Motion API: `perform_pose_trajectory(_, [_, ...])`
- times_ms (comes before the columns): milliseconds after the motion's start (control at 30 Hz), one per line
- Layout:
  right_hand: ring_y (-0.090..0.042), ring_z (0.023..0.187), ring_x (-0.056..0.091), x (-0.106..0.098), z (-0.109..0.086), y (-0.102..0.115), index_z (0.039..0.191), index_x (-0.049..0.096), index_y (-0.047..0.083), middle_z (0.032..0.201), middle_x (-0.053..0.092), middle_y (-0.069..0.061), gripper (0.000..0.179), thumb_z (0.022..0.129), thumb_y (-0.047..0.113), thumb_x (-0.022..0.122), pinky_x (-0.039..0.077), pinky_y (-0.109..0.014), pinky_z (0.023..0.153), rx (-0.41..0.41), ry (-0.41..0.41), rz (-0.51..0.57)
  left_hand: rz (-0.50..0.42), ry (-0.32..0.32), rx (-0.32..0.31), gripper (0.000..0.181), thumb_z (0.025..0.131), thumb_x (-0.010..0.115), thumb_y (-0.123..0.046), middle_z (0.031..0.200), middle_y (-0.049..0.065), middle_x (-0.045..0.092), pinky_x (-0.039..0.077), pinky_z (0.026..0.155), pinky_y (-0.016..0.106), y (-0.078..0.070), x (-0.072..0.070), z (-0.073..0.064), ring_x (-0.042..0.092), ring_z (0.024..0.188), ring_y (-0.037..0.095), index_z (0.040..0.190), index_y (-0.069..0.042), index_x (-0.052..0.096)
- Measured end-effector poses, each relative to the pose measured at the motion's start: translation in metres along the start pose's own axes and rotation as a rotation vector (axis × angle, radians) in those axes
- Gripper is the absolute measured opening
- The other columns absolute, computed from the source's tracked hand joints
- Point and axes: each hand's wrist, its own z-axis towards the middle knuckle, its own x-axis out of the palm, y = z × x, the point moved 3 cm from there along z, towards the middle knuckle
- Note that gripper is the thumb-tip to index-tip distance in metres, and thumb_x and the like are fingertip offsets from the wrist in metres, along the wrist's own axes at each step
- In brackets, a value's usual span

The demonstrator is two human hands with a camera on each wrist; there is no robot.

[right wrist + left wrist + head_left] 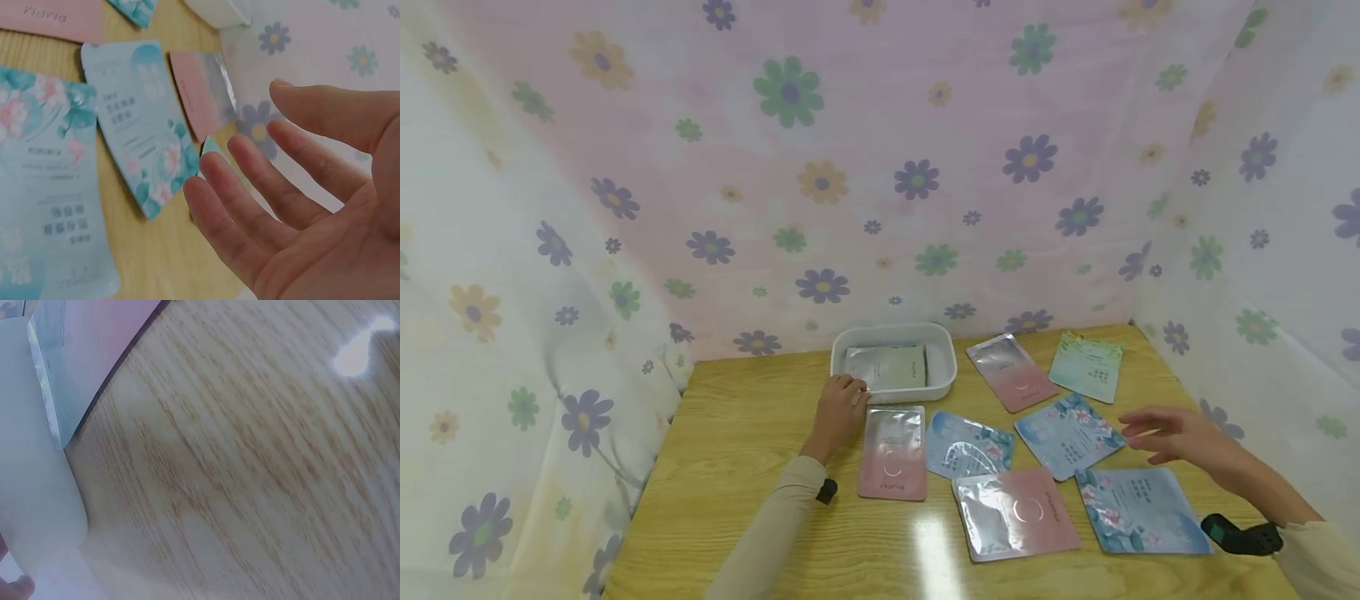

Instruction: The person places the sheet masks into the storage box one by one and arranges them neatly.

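Observation:
At the front left corner of a white plastic box (917, 394), my left hand (837, 417) grips the rim with bent fingers. In the left wrist view only a fingertip (24, 586) shows beside the box wall (37, 469). Inside the box lies a stack of flat sachets, a silvery one (887, 367) on top. My right hand (1180, 437) hovers at the right with fingers spread and nothing in it. Nearest to it are two blue floral face mask sachets, one behind (1070, 436) and one in front (1142, 510). In the right wrist view its palm (325, 250) shows.
Pink-and-silver sachets lie in front of the box (892, 454), near the table's front (1017, 514) and right of the box (1011, 372). Another blue sachet (966, 446) and a green one (1086, 367) share the wooden table (737, 442). Flowered cloth (880, 167) encloses the table.

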Motion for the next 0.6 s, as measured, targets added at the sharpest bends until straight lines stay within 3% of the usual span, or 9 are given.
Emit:
perform_pose_trajectory(233, [-0.009,0.092,0.064,-0.006,-0.019,-0.032,0.125,0.055,0.003,0.114,0.061,-0.015,0.033,0.097,0.019,0.054,0.053,-0.044,0.078,0.150,-0.012,0.059,0.007,-0.011,0.007,0.011,0.080,0.075,-0.009,0.085,0.006,0.060,0.046,0.075,0.037,0.001,0.002,0.000,0.053,0.083,0.024,0.087,-0.006,0.067])
perform_pose_trajectory(467, [-0.022,0.098,0.062,-0.010,-0.029,-0.061,0.133,0.039,-0.014,0.122,0.055,-0.028,0.053,0.097,0.022,0.054,0.050,-0.050,0.082,0.267,-0.021,0.077,0.002,-0.031,0.027,0.012,0.079,0.075,-0.009,0.084,0.007,0.060,0.045,0.074,0.037,0.000,0.002,0.003,0.053,0.082,0.025,0.086,-0.006,0.066])
perform_pose_trajectory(600, [-0.024,0.100,0.061,-0.011,-0.030,-0.074,0.133,0.037,-0.016,0.122,0.056,-0.026,0.058,0.095,0.024,0.057,0.050,-0.050,0.083,0.326,-0.056,0.086,-0.002,-0.032,0.010,0.012,0.079,0.076,-0.008,0.083,0.007,0.059,0.045,0.073,0.037,0.000,0.001,0.002,0.052,0.081,0.025,0.085,-0.005,0.066])
